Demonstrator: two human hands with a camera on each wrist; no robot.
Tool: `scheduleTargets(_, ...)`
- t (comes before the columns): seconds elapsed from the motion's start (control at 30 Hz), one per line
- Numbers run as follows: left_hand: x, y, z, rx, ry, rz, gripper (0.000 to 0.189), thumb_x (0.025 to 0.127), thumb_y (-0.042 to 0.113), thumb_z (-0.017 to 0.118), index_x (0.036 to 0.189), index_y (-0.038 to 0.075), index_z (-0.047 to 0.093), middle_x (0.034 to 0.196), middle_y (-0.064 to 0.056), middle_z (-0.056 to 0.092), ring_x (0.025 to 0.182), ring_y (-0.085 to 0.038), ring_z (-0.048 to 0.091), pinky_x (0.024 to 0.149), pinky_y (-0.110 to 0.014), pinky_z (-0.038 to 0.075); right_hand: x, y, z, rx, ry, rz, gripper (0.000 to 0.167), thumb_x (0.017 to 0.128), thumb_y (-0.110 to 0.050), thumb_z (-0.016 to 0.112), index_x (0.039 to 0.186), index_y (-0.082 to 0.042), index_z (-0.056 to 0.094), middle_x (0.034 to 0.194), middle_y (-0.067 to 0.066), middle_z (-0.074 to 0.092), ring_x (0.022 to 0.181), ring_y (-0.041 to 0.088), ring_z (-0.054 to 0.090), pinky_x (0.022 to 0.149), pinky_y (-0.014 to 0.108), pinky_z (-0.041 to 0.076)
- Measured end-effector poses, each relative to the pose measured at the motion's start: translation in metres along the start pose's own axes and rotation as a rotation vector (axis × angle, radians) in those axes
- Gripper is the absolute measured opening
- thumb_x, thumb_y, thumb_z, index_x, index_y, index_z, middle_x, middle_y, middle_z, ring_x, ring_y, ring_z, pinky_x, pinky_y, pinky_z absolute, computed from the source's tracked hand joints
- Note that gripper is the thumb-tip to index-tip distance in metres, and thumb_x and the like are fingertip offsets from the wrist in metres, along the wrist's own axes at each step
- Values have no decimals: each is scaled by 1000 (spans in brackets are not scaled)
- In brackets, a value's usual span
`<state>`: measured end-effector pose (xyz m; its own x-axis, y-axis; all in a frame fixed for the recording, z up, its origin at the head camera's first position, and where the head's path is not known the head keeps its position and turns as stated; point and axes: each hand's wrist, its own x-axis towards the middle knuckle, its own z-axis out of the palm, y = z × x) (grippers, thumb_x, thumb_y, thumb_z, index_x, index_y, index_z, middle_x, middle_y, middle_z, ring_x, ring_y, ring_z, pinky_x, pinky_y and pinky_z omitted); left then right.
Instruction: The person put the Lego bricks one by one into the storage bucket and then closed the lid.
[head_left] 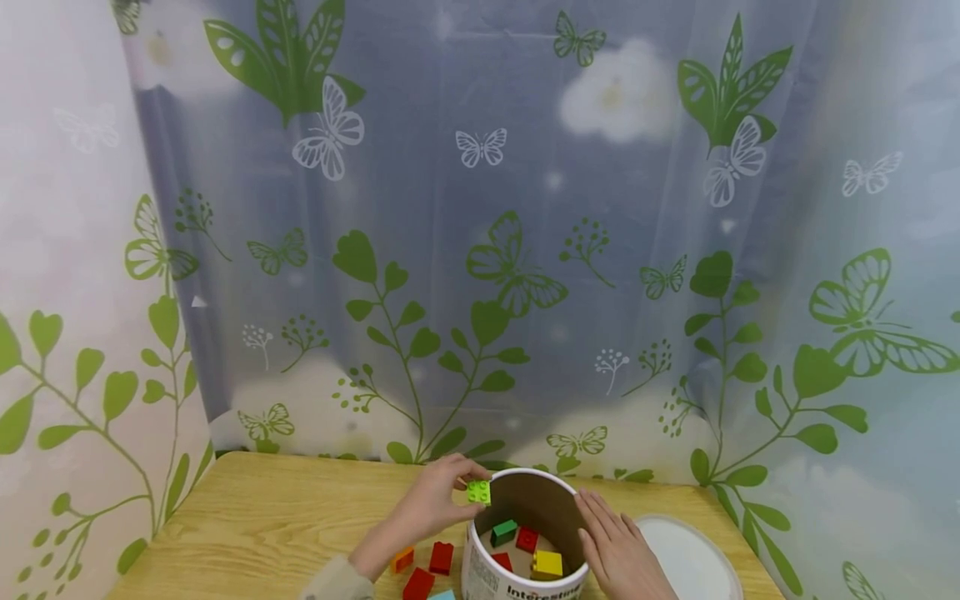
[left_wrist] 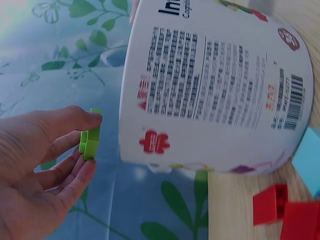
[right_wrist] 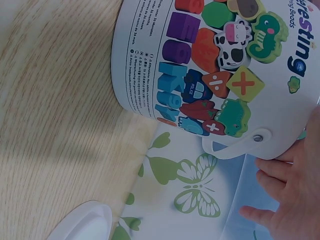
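Note:
Between thumb and fingers my left hand (head_left: 435,502) pinches a lime-green toy brick (head_left: 478,492) at the left rim of a round white tub (head_left: 480,557). The left wrist view shows that brick (left_wrist: 91,137) edge-on, apart from the tub's printed wall (left_wrist: 215,100). Inside the tub lie a dark green brick (head_left: 503,533), a yellow brick (head_left: 547,566) and red bricks (head_left: 527,539). My right hand (head_left: 622,546) rests on the tub's right rim with its fingers straight. In the right wrist view, its fingers (right_wrist: 272,172) are by the tub's handle (right_wrist: 240,146).
Left of the tub, red bricks (head_left: 418,584), an orange brick (head_left: 402,559) and a light blue brick (head_left: 442,595) lie on the wooden table (head_left: 285,517). A round white lid (head_left: 693,560) lies at the right. A patterned curtain (head_left: 480,192) hangs behind the table.

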<state>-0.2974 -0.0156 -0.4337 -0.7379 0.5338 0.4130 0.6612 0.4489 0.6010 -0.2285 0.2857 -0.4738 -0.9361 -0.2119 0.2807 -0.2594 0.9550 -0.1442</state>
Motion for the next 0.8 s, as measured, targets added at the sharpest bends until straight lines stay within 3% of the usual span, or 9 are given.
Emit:
scheduleTargets(0.33, 14, 12, 21, -2, -56, 31, 28, 83, 9, 83, 109, 13, 73, 99, 1, 63, 85, -10, 59, 75, -21, 54, 0, -1, -2, -3, -5, 1, 47, 106, -26, 51, 149, -9, 51, 152, 8, 51, 141, 27, 46, 111, 58, 40)
scheduleTargets(0.53, 20, 18, 32, 14, -92, 3, 28, 85, 12, 83, 111, 15, 74, 99, 5, 62, 84, -2, 55, 76, -19, 53, 0, -1, -2, 1, -13, 5, 47, 107, -27, 50, 150, -8, 50, 153, 8, 50, 141, 28, 46, 111, 59, 39)
scheduleTargets(0.8, 28, 15, 49, 47, -112, 8, 29, 84, 15, 84, 111, 13, 74, 100, 5, 64, 87, -5, 59, 75, -17, 53, 1, -1, -2, 1, -25, 12, 47, 107, -28, 50, 150, -9, 50, 153, 8, 50, 142, 28, 45, 111, 59, 39)
